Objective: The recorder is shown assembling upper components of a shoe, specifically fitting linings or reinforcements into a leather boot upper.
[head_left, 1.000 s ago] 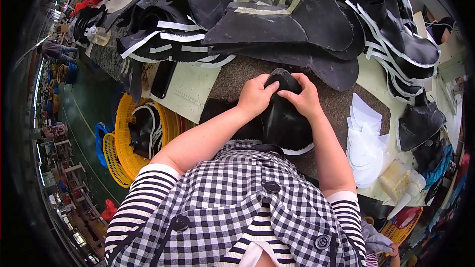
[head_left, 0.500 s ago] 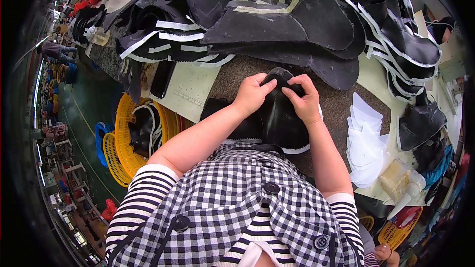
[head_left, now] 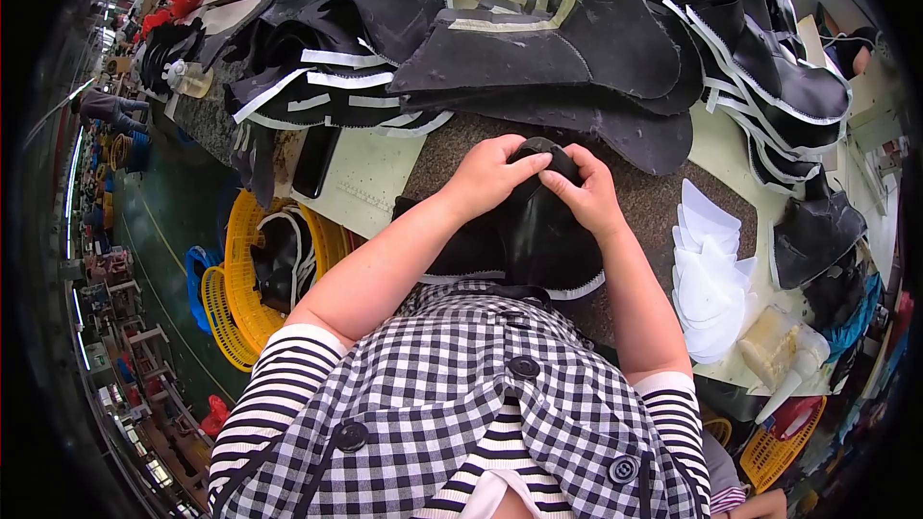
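At the table [head_left: 716, 149], left hand [head_left: 498, 171] and right hand [head_left: 586, 187], equally near, tightly pinch the far end of a black piece [head_left: 548, 240] running lengthwise toward the checked garment [head_left: 433, 351]

floor [head_left: 168, 221]: green | tabletop [head_left: 358, 171]: pale green | strip lights [head_left: 83, 87]: lit, left

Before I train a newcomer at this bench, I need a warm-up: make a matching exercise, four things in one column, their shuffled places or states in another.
Things
1. Glossy black piece
2. White cutouts
3. Large yellow basket
4. Spouted container

Places or states
A. Lower right of the view, near the bench edge
B. Beside the bench, black material inside
C. Overlapping one another
D. Held at its far end by the left hand and right hand

Pairs: 1-D, 2-C, 3-B, 4-A
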Tool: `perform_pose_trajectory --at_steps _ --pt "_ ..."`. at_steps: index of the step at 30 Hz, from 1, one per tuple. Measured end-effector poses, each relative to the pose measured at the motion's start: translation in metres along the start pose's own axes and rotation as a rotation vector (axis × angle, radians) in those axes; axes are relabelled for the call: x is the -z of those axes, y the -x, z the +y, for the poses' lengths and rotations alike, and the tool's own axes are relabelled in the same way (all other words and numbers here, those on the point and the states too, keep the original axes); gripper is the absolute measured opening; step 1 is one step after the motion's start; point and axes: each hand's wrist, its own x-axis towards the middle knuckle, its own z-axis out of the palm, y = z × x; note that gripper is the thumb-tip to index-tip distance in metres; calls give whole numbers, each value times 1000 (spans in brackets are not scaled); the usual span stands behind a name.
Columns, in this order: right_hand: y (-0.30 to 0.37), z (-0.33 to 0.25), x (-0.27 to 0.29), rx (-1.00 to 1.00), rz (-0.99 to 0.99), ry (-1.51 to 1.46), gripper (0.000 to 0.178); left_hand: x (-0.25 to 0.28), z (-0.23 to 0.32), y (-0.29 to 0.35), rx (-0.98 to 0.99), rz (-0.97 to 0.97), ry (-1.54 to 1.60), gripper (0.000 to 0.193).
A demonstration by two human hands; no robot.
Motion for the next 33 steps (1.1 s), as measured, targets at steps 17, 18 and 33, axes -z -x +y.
perform_pose_trajectory --at_steps 17,18,33 --pt "22 8 62 207 29 449 13 3 -13 -1 -236 279 -103 11" --pt "27 21 67 -119 12 182 11 3 -17 -7 -188 215 -10 12" --pt "-22 9 14 115 42 469 34 3 -13 -5 23 -258 -267 34"
